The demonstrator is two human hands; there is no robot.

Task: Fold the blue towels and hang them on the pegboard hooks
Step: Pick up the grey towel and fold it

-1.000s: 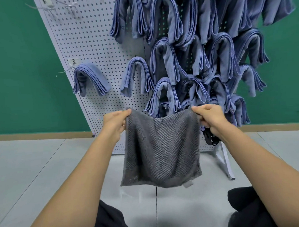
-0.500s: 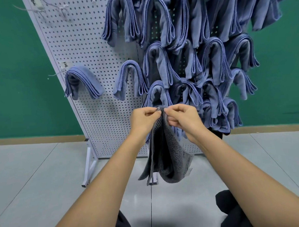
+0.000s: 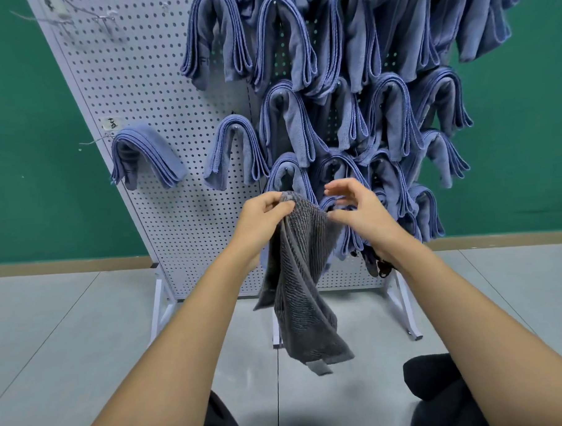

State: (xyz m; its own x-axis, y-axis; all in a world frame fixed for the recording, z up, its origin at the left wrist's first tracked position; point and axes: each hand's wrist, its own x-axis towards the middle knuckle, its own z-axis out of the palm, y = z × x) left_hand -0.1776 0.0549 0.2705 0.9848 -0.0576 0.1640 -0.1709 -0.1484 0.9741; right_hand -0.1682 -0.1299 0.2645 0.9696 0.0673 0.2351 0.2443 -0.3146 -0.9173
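Observation:
A grey ribbed towel [image 3: 300, 286] hangs folded in half from my left hand [image 3: 264, 218], which pinches both top corners together. Just to the right, my right hand [image 3: 357, 209] has its fingers spread, apart from the towel's upper edge and holding nothing. Behind both hands stands the white pegboard [image 3: 158, 99]. Several folded blue towels [image 3: 285, 48] drape over its hooks, crowded on the right half. One folded blue towel [image 3: 146, 154] hangs alone at the left, another [image 3: 235, 150] beside it.
Bare metal hooks [image 3: 103, 19] stick out at the pegboard's upper left, and one [image 3: 93, 142] at its left edge. The board stands on white legs [image 3: 160, 311] on a grey tiled floor before a green wall. My dark-clothed knees [image 3: 442, 386] show below.
The towel was spread wide between both hands, then its two top corners were brought together. Now the left hand holds both corners and the right hand has let go and opened.

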